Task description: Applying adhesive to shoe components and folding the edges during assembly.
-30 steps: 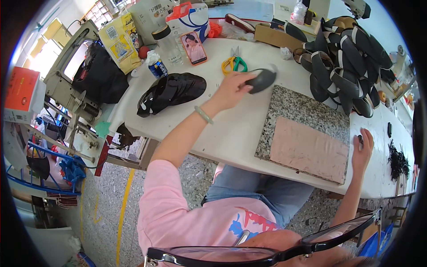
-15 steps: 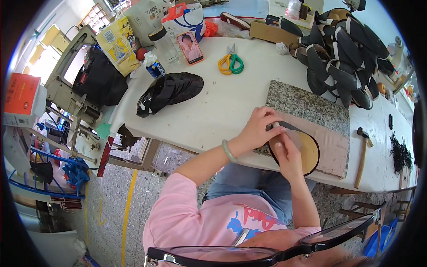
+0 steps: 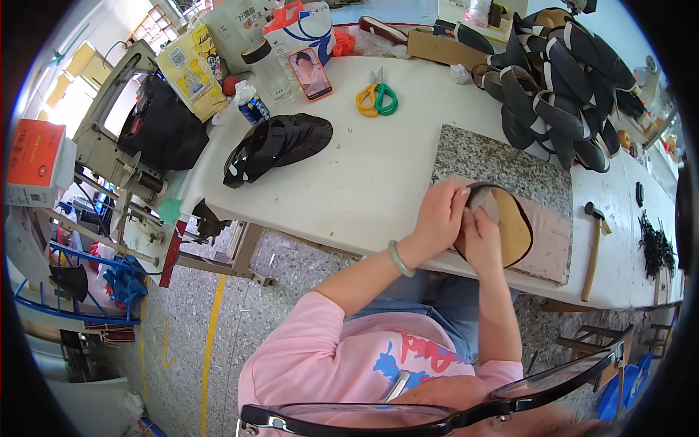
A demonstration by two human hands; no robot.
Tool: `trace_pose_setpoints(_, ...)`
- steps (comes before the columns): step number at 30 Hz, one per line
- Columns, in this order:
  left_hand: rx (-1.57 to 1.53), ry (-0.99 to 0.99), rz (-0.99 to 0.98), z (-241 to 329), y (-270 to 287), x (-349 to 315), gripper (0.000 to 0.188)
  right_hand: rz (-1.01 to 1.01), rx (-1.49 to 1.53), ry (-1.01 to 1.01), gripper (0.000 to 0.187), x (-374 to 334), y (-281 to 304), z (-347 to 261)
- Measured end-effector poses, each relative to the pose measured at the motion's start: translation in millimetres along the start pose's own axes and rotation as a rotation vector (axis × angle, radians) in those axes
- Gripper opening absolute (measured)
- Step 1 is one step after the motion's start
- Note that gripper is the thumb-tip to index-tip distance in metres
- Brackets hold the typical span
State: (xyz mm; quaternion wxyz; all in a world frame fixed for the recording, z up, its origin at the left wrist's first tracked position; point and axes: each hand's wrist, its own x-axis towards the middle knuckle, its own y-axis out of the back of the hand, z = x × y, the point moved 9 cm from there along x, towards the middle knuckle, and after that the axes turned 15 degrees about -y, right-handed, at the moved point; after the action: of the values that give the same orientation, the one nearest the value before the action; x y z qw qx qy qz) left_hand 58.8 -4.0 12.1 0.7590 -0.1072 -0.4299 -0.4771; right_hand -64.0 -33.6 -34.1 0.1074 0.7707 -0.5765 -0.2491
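Over the near part of a speckled stone slab (image 3: 502,159), both hands work on a shoe upper (image 3: 514,227) with a tan lining and a dark edge. My left hand (image 3: 441,217), with a pale green bangle on its wrist, closes on the upper's left side. My right hand (image 3: 482,234) pinches a greyish flap of lining close beside the left fingers. The fingertips meet there, and part of the upper is hidden behind them. Under the upper lies a pinkish sheet (image 3: 550,237) covering the slab's near half.
Right of the slab lie a hammer (image 3: 593,251) and a heap of black strips (image 3: 655,247). Dark shoe uppers (image 3: 557,95) are piled at the back right. Scissors (image 3: 376,95), a phone (image 3: 310,75), a bottle (image 3: 269,71) and a black visor (image 3: 279,148) occupy the left and middle.
Both hands have moved the shoe upper slightly right and up over the slab. The left fingers have come down from their raised position and closed in beside the right ones.
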Motion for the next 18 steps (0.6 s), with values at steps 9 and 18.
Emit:
trace_pose_setpoints(9,-1.209,1.0,0.091,-41.4,-41.3,7.3,0.026,-0.141,0.642,0.3,0.023,-20.9,36.4,-29.9)
trace_pose_setpoints(18,-1.244,0.847,-0.186,-22.4,-23.9,7.1,0.027,-0.096,0.591,0.365,0.02,-46.2,64.5,-31.3)
